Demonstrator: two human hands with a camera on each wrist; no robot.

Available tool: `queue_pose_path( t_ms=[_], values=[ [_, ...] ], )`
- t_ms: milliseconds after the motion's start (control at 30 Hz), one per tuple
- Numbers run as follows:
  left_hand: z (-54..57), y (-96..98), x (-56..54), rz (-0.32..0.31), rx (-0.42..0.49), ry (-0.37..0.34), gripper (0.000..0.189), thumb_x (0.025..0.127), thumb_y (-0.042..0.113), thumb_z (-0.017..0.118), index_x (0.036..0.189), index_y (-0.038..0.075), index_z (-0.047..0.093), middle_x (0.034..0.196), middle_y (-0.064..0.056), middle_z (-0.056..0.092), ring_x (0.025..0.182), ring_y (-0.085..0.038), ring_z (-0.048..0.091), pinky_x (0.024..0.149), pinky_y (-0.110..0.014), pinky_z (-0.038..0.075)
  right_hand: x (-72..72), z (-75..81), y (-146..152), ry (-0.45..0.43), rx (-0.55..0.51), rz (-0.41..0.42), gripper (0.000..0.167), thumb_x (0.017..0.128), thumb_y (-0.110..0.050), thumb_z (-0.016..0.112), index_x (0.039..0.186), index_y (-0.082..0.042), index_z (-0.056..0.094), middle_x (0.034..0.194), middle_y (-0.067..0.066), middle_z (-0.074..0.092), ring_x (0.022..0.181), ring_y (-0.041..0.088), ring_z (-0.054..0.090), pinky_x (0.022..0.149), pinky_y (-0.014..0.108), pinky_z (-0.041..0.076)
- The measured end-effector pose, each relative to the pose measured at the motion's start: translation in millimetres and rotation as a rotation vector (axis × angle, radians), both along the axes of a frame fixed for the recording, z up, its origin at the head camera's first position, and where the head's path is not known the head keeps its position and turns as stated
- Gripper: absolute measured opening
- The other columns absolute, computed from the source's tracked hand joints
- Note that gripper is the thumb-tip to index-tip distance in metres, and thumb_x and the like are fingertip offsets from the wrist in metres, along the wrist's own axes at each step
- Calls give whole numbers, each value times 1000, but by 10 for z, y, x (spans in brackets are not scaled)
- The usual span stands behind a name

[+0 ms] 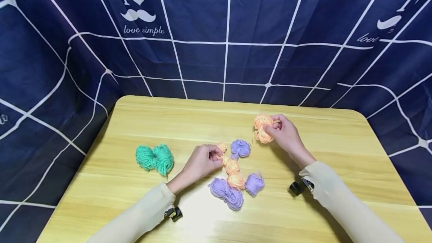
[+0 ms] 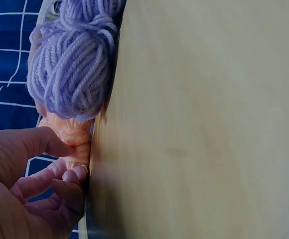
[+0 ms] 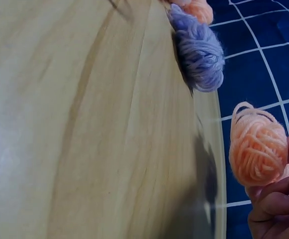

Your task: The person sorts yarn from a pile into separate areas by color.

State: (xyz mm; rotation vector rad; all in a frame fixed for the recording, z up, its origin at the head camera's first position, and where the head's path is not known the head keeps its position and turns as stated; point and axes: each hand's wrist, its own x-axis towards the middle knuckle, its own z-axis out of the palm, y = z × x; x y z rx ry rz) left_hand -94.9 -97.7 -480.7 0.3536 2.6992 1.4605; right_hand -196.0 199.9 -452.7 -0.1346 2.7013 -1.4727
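Note:
Thumb and fingers of my left hand (image 1: 202, 162) pinch a small peach yarn bundle (image 1: 221, 146) at its narrow middle, low over the table. In the left wrist view, peach yarn (image 2: 69, 128) shows at the fingertips, partly covered by purple yarn (image 2: 72, 69). Raised above the table to the right, my right hand (image 1: 286, 134) grips another peach yarn bundle (image 1: 263, 122) with two puffy lobes. One rounded lobe (image 3: 258, 149) faces the right wrist camera. Below my left fingertips lie more peach yarn lobes (image 1: 233, 166).
Purple yarn bundles surround the peach ones: one at the upper right (image 1: 240, 148), one at the right (image 1: 254, 184) and a larger one (image 1: 227, 193) nearer me. A green yarn bundle (image 1: 155, 158) lies left on the wooden table (image 1: 287, 216). Dark blue cloth (image 1: 202, 63) hangs behind.

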Motion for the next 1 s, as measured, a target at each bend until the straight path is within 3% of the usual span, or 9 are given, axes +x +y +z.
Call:
queue_pose_path(
  t_ms=[200,533,1000],
  values=[
    [-19,8,2,3,-9,29,12,84,-1,83,89,8,77,69,8,62,61,-5,55,59,-23,49,-61,-6,-23,3,42,-12,42,101,-23,75,131,3,61,94,8,62,87,20,54,74,27,43],
    [-43,6,21,27,-34,78,14,81,-1,83,85,11,76,69,10,60,60,-4,53,60,-24,49,-195,-58,-67,-48,16,-28,46,101,-27,76,132,3,60,90,2,62,82,14,55,71,26,45],
    [-27,21,30,37,-34,74,16,80,-2,82,85,11,76,69,10,61,61,-3,54,61,-23,50,-340,-103,-174,-64,45,-22,49,101,-27,75,135,4,59,100,10,63,86,19,56,75,30,46]
  ],
)
